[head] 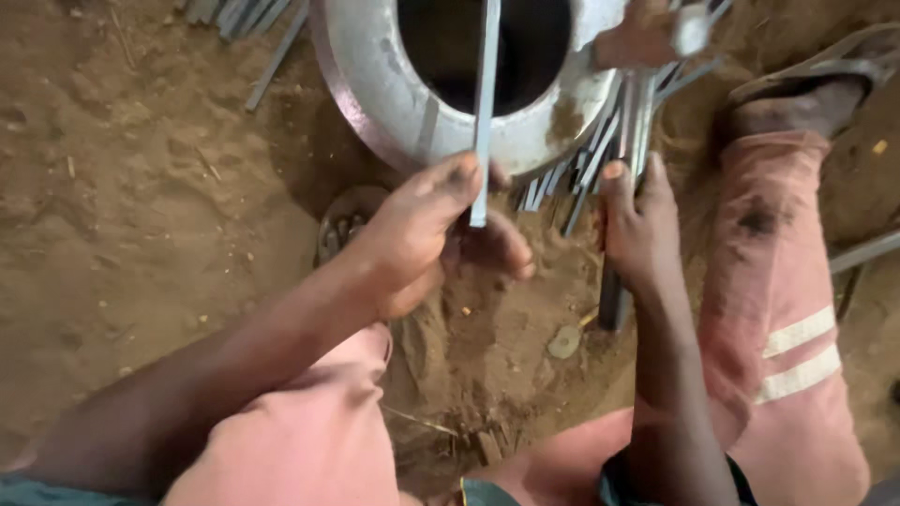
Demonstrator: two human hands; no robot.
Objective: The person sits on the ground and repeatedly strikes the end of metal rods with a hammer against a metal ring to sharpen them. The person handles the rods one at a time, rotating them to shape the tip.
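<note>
My left hand pinches the lower end of a thin flat metal strip between thumb and fingers. The strip stands upright across the dark mouth of a large round metal pot that lies on the dirt. My right hand is closed round a dark metal rod, whose lower end points at the ground. Its upper part rises to a blurred rusty hammer-like head near the pot's rim. Both hands work close together just below the pot.
A pile of thin metal strips leans by the pot's right side; more strips lie at the top left. My legs in pink trousers frame the scene, and a worn shoe sits at the right. Sandy dirt covers the ground.
</note>
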